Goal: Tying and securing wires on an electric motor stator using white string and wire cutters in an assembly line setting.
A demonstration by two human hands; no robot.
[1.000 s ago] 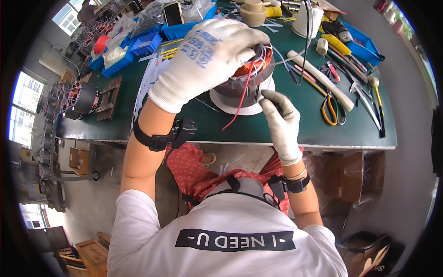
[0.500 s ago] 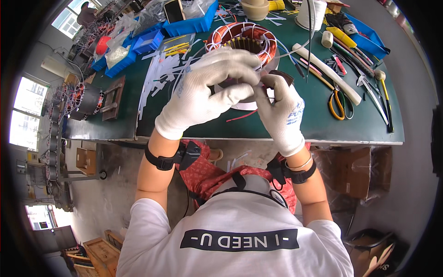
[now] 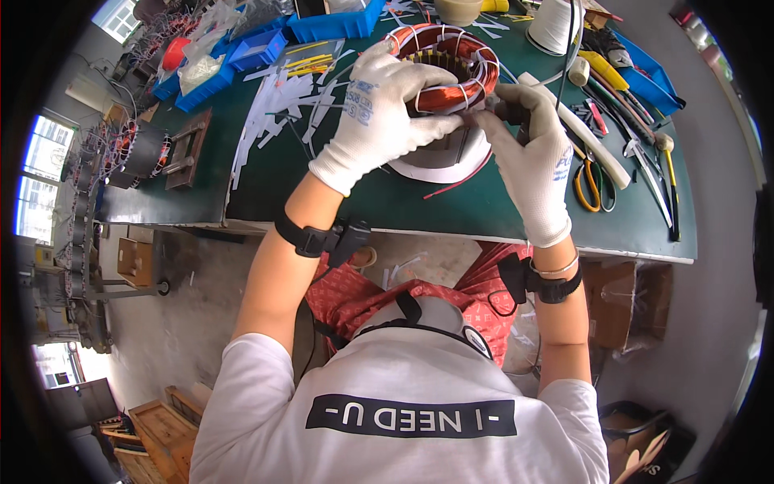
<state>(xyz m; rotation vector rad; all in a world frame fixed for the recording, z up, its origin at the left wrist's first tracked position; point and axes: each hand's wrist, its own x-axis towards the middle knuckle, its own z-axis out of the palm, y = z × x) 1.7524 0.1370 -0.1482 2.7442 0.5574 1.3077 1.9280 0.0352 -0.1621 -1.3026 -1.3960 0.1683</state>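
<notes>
One coil (image 3: pixel 445 99) sits between your curled left hand (image 3: pixel 382 114) and bent right hand (image 3: pixel 534 149). Whether either grips, I cannot tell.

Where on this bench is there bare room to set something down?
The green bench shows bare at front left, between the white strips and the left hand, and at front right, between the scissors and the near edge. It is crowded at the copper-wound stator, along the far blue bins and around the caliper.

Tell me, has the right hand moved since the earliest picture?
Yes: judged against the orange-handled scissors, the right hand is now farther up the picture, having moved forward, away from the wearer.
</notes>
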